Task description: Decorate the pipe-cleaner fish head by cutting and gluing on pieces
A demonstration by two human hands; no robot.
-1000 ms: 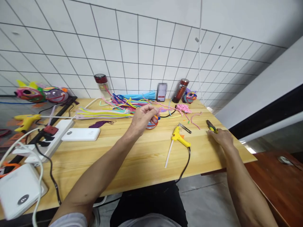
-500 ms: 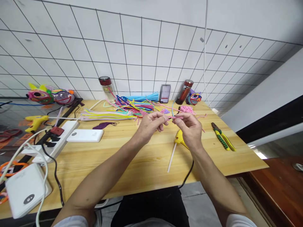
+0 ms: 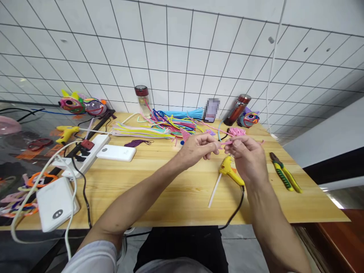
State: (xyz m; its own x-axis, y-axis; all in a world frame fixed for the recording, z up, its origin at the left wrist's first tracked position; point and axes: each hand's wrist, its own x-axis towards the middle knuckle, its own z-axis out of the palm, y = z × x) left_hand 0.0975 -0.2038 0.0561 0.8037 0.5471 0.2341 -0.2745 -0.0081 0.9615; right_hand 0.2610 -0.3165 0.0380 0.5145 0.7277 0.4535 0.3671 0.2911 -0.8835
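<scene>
A thin pink pipe cleaner (image 3: 226, 143) stretches between my two hands above the table. My left hand (image 3: 200, 148) pinches one part of it between thumb and fingertips. Close by on the right, my right hand (image 3: 248, 153) grips it too, its fingers curled. Under and beside my right hand lies a yellow hot glue gun (image 3: 231, 170) with a white glue stick (image 3: 214, 190) poking out. Behind the hands are a coiled pink bundle (image 3: 237, 131), a pink striped cone-like piece (image 3: 185, 134) and a small purple piece (image 3: 210, 132).
Bundles of coloured pipe cleaners (image 3: 142, 131) lie at the back of the wooden table (image 3: 170, 197). Pliers (image 3: 285, 172) rest at right. A power strip (image 3: 89, 159), white power banks (image 3: 116, 152) and cables are on the left. Two bottles (image 3: 237, 110) and a phone (image 3: 212, 110) stand near the wall.
The view has turned left, so the table's things sit further right in the picture. More of the glue gun shows beside my right hand. Both hands keep hold of the pink pipe cleaner.
</scene>
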